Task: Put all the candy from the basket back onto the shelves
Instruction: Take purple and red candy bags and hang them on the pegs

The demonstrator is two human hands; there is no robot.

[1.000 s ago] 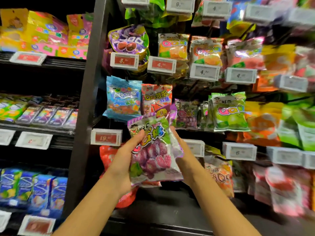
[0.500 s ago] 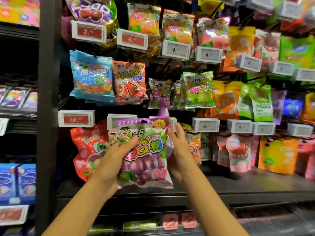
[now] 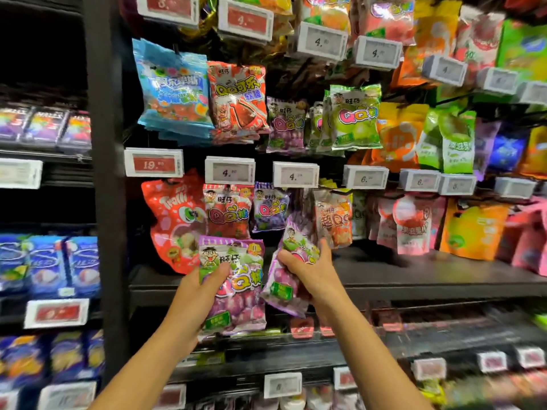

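Head view: both hands sit low in the centre of the frame, each closed around one glossy purple plastic bag of grape gummy candy, two bags in all. The left hand (image 3: 197, 287) grips the left purple bag (image 3: 236, 287) by its left edge, thumb across the front; the bag faces the camera, its long axis upright. The right hand (image 3: 307, 269) clasps the right purple bag (image 3: 285, 279) from the right side, and this bag is tilted, its top leaning toward the upper right.

The matching purple grape bag on its peg (image 3: 270, 207) hangs just above the hands in the centre of the frame, under the white price tag (image 3: 295, 174), on the dark metal shelf rack (image 3: 414, 281). A smaller purple bag (image 3: 285, 125) hangs one row higher. I judge the lower peg the likely target: it lies straight up and slightly behind the bags, and the right hand is nearer to it. The bag's top hole must meet the peg's tip. No basket is in sight.
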